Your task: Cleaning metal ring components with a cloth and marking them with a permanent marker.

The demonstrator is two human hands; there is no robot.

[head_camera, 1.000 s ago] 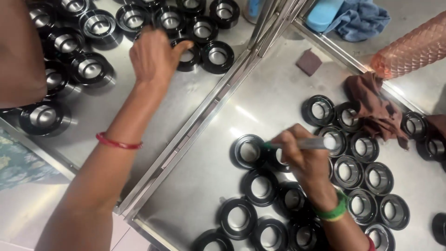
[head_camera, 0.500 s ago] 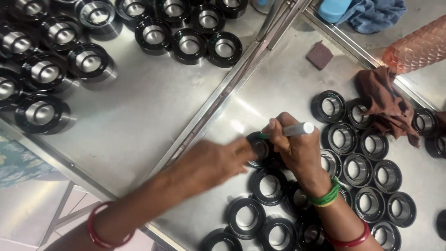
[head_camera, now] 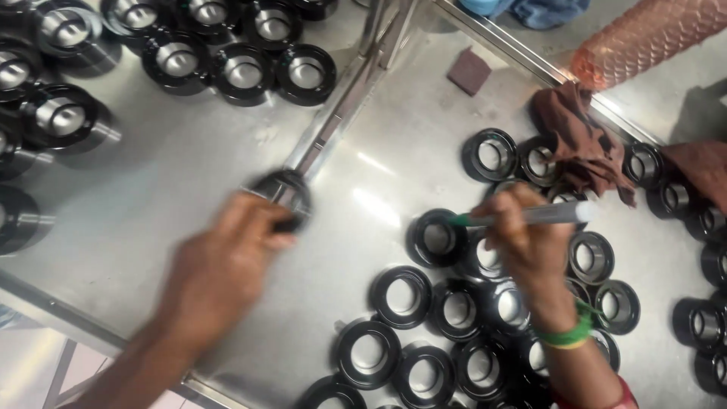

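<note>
A: Head view: what takes up most room?
B: The steel surface (head_camera: 189, 204), split by a metal rail (head_camera: 344, 113), with black rings (head_camera: 454, 326) crowding the right half.
A: And the hands?
B: The left hand (head_camera: 223, 265) grips a blurred black ring (head_camera: 284, 193) at the rail. The right hand (head_camera: 530, 238) is closed around a marker (head_camera: 530, 216), its tip over another ring (head_camera: 435, 238). A brown rag (head_camera: 579, 144) lies beyond.

Two shiny steel trays (head_camera: 189, 197) carry black rings (head_camera: 401, 295), brown rags (head_camera: 579, 144) and a small brown block (head_camera: 469, 70).
</note>
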